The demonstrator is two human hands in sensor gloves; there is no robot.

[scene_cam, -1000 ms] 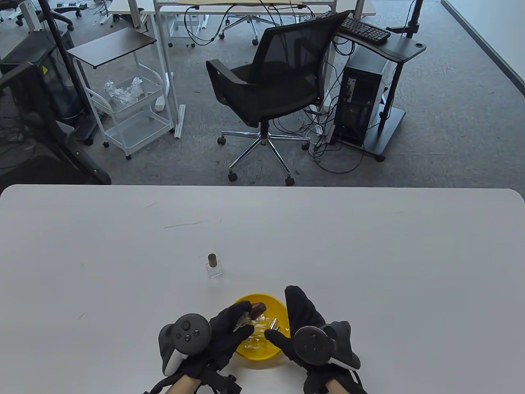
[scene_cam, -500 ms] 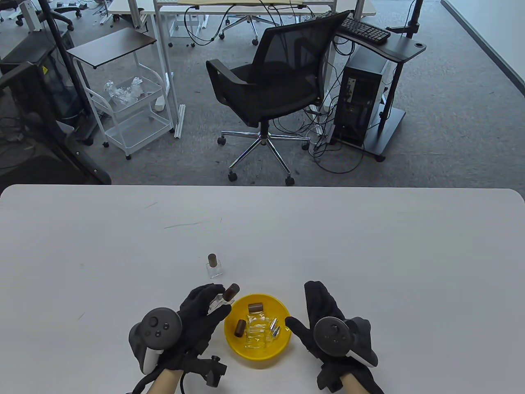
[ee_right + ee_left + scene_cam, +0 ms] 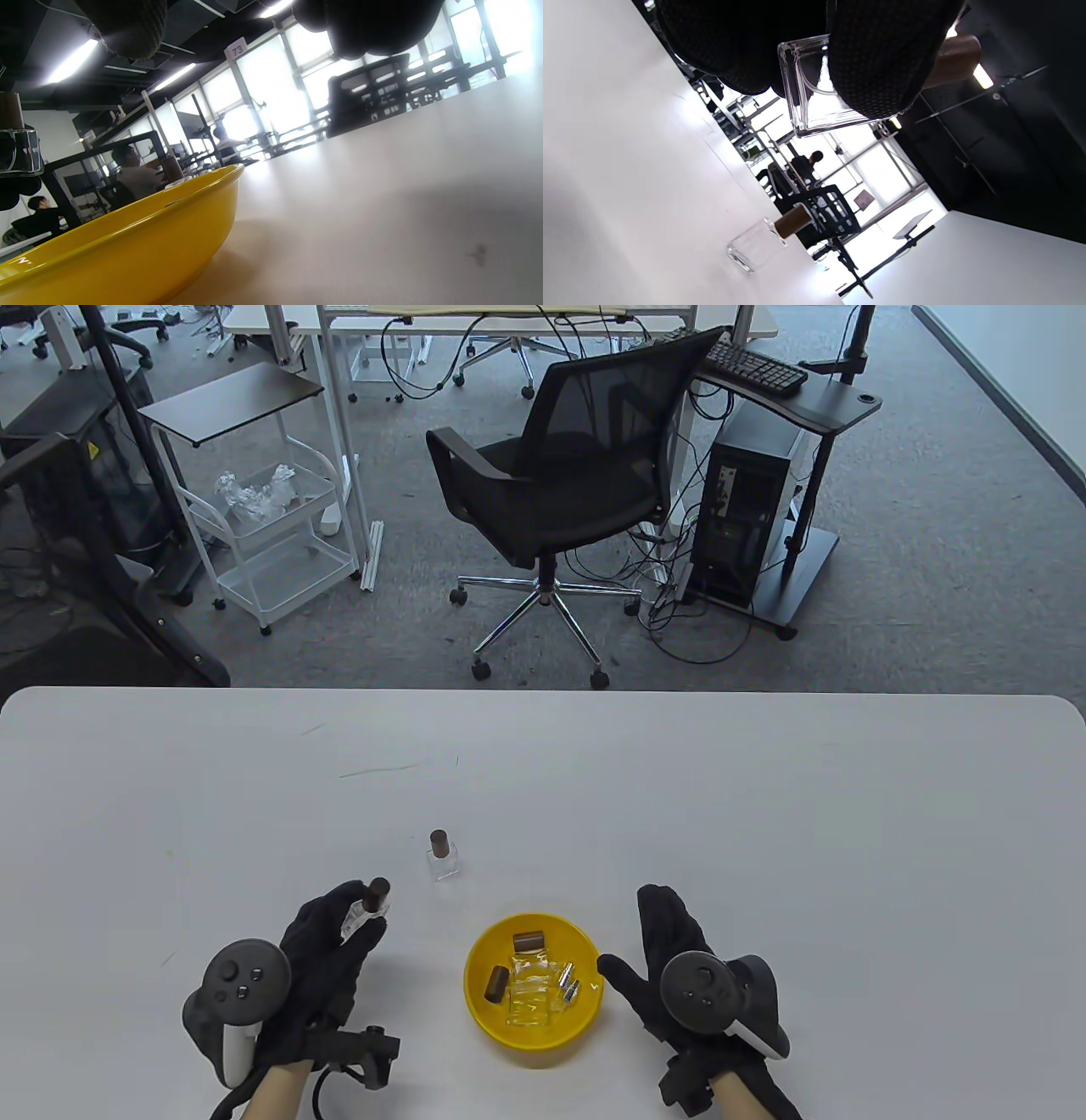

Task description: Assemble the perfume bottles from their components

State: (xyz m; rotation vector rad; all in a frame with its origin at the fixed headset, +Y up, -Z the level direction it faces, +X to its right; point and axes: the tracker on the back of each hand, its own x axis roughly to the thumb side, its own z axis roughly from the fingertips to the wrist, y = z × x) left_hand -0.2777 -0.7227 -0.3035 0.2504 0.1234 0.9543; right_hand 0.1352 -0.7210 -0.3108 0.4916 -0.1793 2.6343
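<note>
Left hand (image 3: 327,950) pinches a brown-capped square clear glass bottle (image 3: 363,909) clear of the yellow plastic bowl (image 3: 484,1027) (likely to park it near the standing finished bottle (image 3: 442,855)); right hand (image 3: 670,959), relaxed and empty, rests beside the bowl.

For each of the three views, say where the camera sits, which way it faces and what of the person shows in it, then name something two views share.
Table view: high above, looking down at the table and office beyond; both gloved hands show, left hand gripping a capped bottle, right hand open beside the yellow bowl.
Left wrist view: rolled sideways, low, looking along the table; fingers grip the bottle.
Right wrist view: low by the bowl; fingertips at top.
Shared: the finished bottle standing upright also shows in the left wrist view.
</note>
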